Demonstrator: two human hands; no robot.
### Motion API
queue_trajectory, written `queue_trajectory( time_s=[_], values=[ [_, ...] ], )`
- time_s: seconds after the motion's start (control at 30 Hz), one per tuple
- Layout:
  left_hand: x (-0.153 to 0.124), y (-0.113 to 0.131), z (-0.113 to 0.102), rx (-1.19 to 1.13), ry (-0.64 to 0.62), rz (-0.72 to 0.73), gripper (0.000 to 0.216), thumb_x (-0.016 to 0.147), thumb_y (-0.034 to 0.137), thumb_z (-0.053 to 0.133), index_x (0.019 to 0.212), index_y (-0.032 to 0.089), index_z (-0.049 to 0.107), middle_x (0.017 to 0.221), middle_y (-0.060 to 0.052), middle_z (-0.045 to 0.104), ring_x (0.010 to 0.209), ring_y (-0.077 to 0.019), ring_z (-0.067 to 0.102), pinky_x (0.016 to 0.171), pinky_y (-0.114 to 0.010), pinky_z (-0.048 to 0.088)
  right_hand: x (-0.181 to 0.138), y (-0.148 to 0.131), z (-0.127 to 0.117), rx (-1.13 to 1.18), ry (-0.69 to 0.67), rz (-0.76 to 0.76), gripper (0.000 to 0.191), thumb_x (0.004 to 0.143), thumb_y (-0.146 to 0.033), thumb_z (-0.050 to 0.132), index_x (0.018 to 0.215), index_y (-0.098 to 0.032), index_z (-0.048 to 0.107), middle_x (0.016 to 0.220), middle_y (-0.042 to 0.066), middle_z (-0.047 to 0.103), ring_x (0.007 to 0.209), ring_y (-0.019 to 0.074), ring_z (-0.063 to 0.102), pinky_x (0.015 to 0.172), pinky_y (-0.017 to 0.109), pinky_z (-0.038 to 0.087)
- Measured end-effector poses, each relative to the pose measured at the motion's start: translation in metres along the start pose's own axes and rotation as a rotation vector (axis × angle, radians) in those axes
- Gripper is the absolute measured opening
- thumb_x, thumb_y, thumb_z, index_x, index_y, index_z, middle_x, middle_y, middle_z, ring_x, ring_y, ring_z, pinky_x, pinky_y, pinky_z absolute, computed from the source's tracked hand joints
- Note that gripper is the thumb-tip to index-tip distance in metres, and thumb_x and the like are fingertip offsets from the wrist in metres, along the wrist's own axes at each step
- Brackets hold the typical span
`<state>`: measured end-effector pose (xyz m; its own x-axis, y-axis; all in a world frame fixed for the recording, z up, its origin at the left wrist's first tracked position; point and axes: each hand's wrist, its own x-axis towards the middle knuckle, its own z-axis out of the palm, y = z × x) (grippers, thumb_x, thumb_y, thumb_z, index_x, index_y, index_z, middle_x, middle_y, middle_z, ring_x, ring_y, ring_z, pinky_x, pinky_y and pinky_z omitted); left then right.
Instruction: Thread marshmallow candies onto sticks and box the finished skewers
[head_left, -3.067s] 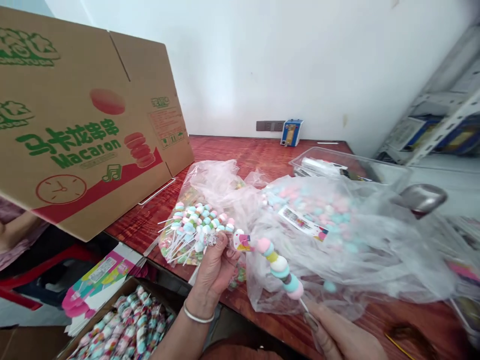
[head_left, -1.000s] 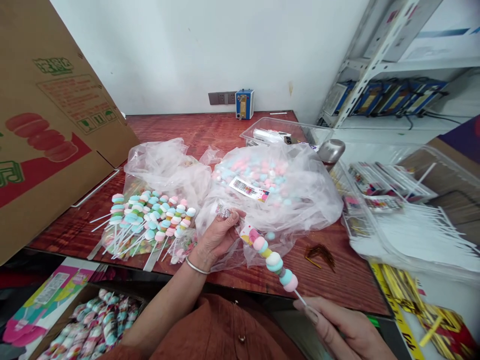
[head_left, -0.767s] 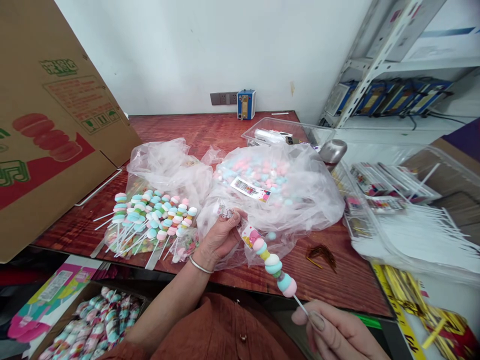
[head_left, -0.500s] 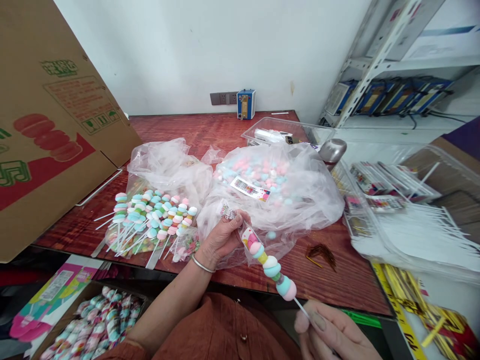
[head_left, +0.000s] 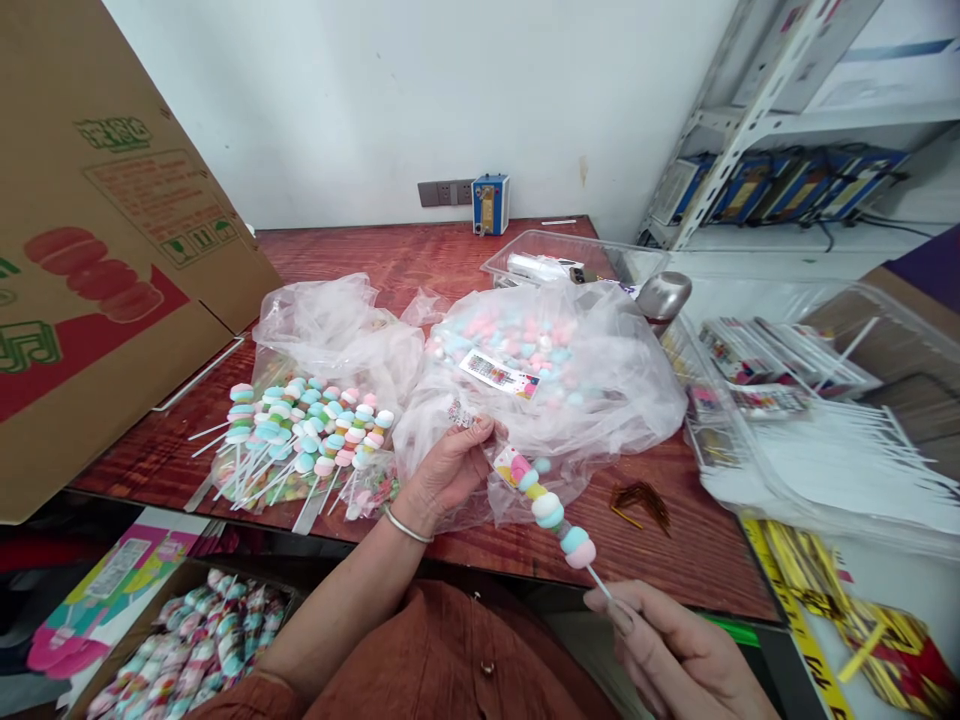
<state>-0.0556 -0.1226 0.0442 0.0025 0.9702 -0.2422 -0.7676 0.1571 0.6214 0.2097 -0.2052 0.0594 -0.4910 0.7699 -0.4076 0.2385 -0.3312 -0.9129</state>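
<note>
Between my hands is a marshmallow skewer [head_left: 548, 508] of pink, blue, white and yellow pieces on a white stick, tilted with its top toward my left hand. My right hand [head_left: 671, 645] pinches the lower end of the stick. Closed around a clear plastic wrapper with a printed label [head_left: 511, 466], my left hand [head_left: 451, 474] is at the skewer's top. The upper pieces appear to lie inside the wrapper, though its clear edge is hard to see. A pile of marshmallow skewers [head_left: 311, 430] lies left of my left hand.
A large plastic bag of loose marshmallows [head_left: 600, 350] lies behind my hands. Gold twist ties [head_left: 643, 503] are on the table to the right. A clear tray [head_left: 765, 490] holds white sticks and labels. At left stand a cardboard box [head_left: 97, 300] and, lower, wrapped skewers [head_left: 202, 640].
The skewer has shifted slightly up and toward my left hand, seemingly further into the wrapper. My right hand has moved a little upward with the stick; my left hand has barely moved.
</note>
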Motion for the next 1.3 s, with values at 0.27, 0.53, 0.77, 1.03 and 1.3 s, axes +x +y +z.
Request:
queue_trajectory(
  time_s=[0.27,0.53,0.77,1.03,1.3],
  values=[
    [-0.006,-0.015,0.028,-0.225,-0.042,-0.048,0.016,0.077,0.018,0.077,0.089,0.015,0.067,0.079,0.000,0.064,0.081,-0.0159,0.066,0.081,-0.033,0.054,0.011,0.013,0.026,0.400,0.035,-0.005,0.046,0.092,-0.060,0.054,0.091,-0.016,0.068,0.043,-0.012,0.023,0.043,0.0077,0.026,0.048,0.021,0.034],
    [-0.006,-0.022,0.058,-0.296,0.246,-0.097,0.017,0.082,0.020,0.076,0.082,0.014,0.060,0.058,0.007,0.045,0.049,-0.0047,0.046,0.056,-0.020,0.051,0.029,0.024,0.044,-0.649,0.679,-0.642,0.016,0.093,-0.030,0.064,0.098,-0.019,0.074,0.075,0.005,0.072,0.065,0.0157,0.063,0.071,0.027,0.046],
    [-0.002,-0.027,0.054,-0.235,0.204,-0.109,0.024,0.079,0.026,0.079,0.092,0.013,0.063,0.063,0.007,0.048,0.047,-0.0036,0.046,0.053,-0.019,0.051,0.036,0.020,0.043,-0.479,0.551,-0.594,0.021,0.097,-0.033,0.055,0.096,-0.018,0.070,0.067,0.003,0.065,0.057,0.0136,0.057,0.059,0.025,0.044],
    [0.000,-0.025,0.048,-0.444,0.051,-0.190,0.024,0.092,0.036,0.063,0.096,0.012,0.062,0.064,0.006,0.046,0.047,-0.0019,0.044,0.052,-0.016,0.050,0.034,0.000,0.052,0.771,-0.004,-0.022,0.035,0.094,-0.048,0.058,0.077,-0.018,0.060,0.042,-0.015,0.023,0.033,0.0019,0.013,0.045,0.019,0.036],
    [0.001,-0.030,0.056,-0.360,0.250,-0.147,0.025,0.092,0.038,0.061,0.095,0.013,0.061,0.064,0.005,0.048,0.049,-0.0054,0.047,0.053,-0.019,0.051,0.046,0.018,0.058,0.005,0.396,-0.379,0.028,0.097,-0.041,0.054,0.089,-0.018,0.067,0.047,-0.007,0.045,0.040,0.0088,0.041,0.050,0.024,0.041]
  ],
)
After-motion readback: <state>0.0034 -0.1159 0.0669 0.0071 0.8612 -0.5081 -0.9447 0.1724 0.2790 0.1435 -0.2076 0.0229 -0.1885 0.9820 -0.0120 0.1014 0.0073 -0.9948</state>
